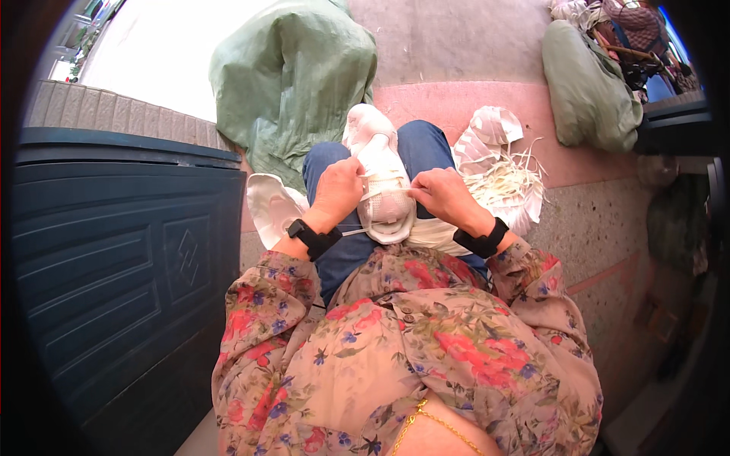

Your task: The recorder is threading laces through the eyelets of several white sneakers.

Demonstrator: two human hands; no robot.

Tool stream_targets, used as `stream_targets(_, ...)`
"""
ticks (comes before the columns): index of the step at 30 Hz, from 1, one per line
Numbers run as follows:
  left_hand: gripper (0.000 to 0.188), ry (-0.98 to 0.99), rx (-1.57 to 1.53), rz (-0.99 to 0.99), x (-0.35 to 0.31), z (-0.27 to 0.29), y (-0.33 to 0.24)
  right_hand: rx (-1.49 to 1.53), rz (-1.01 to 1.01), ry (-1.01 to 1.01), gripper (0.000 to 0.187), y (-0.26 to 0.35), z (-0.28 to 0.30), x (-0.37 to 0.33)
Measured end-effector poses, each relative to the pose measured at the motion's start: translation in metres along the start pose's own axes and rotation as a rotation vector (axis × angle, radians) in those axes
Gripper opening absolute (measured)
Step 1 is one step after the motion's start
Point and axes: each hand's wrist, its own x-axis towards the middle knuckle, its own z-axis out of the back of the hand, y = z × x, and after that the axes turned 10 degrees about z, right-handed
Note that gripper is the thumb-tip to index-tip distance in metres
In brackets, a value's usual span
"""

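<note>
A long white piece that looks like a shoe upper or a stack of them [386, 209] lies lengthwise across my lap, its rounded end toward my body. My left hand [339, 190] is closed at its left side, pinching a thin white lace. On the opposite side my right hand [449, 196] pinches the same pale lace, which runs across the top of the piece between both hands. A loose strand trails below my left wrist. Beside my right knee lies a bundle of cream-white laces [502, 182], resting on or against more white pieces [488, 137].
Another white piece [272, 207] lies by my left knee. A large green sack [295, 83] stands ahead to the left, a second green sack [589, 87] at the far right near a heap of bags. A dark blue panelled door [129, 266] is close on my left.
</note>
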Motion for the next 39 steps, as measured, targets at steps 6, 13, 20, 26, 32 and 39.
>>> stream_targets(6, 0.016, 0.249, -0.431, 0.465, -0.003, 0.005, -0.007, 0.06, 0.031, -0.001, 0.018, -0.006, 0.003, -0.007)
stream_targets(13, 0.018, 0.038, 0.085, 0.152, -0.007, 0.009, -0.011, -0.037, 0.03, -0.004, 0.023, 0.002, -0.002, -0.005)
stream_targets(20, 0.023, 0.26, 0.049, 0.342, 0.008, 0.011, 0.007, -0.113, 0.033, 0.014, 0.024, 0.001, -0.008, -0.001)
stream_targets(26, 0.013, 0.322, -0.081, 0.397, -0.005, 0.014, 0.017, -0.142, 0.108, -0.033, 0.017, 0.003, -0.009, 0.0)
stream_targets(32, 0.012, -0.057, 0.203, -0.056, -0.018, 0.004, 0.007, -0.345, 0.325, -0.084, 0.015, -0.009, 0.004, -0.001)
stream_targets(39, 0.017, 0.064, 0.066, 0.102, -0.022, -0.007, -0.017, -0.534, 0.488, -0.202, 0.011, -0.035, 0.034, -0.027)
